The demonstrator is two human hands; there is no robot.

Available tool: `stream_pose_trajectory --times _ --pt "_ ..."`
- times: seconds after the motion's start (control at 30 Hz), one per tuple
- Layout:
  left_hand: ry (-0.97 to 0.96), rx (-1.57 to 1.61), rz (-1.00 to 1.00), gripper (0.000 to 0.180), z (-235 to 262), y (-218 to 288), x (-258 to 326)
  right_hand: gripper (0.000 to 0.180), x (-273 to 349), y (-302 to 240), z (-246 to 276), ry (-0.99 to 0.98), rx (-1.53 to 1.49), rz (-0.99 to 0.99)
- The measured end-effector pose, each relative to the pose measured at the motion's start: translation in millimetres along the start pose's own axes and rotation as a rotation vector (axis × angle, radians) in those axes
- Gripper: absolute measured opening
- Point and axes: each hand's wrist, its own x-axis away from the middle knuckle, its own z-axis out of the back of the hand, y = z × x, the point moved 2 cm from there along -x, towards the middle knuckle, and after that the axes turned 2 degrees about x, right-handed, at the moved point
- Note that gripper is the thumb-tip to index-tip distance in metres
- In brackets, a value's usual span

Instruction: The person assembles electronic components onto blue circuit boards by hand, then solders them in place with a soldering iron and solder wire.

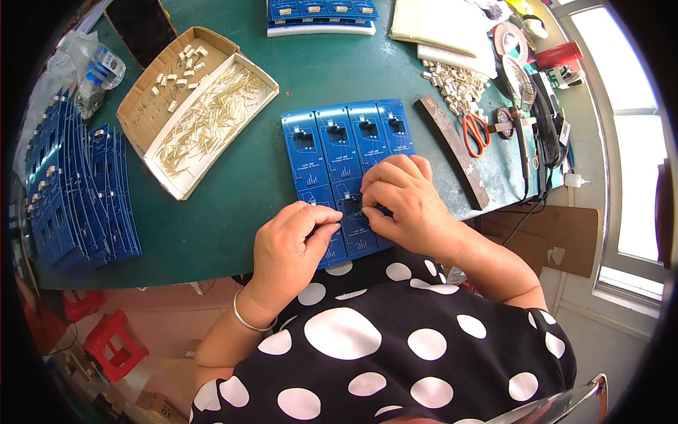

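Observation:
A blue circuit board panel [346, 152] with several square cutouts lies on the green table [233, 212] near its front edge. My left hand [293, 244] rests on the panel's lower left part, thumb and forefinger pinched on a thin metal pin [337, 225]. My right hand [402, 201] covers the panel's lower right part, its fingertips pressed at a dark cutout [351, 205]. What the right fingers hold is hidden.
A cardboard tray [164, 106] with brass pins and small white connectors sits at the left. Blue boards [74, 191] are stacked at the far left. A metal bar [455, 152], orange scissors [477, 134], white connectors [452, 81] and cables lie at the right. More boards [321, 14] sit at the top.

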Motion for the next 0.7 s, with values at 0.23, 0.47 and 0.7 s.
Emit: stream_pose_trajectory --times 0.23,0.47,0.7 --pt "-0.002 -0.013 -0.009 0.016 0.7 1.0 -0.1 0.011 -0.8 0.9 0.1 -0.011 -0.021 0.007" --pt "-0.003 -0.007 -0.009 0.016 0.7 0.1 0.0 0.013 4.8 1.8 -1.9 0.025 0.016 0.041" --pt "-0.003 -0.018 -0.021 0.016 0.2 0.0 -0.4 0.015 5.4 1.5 -2.2 0.067 0.087 0.122"
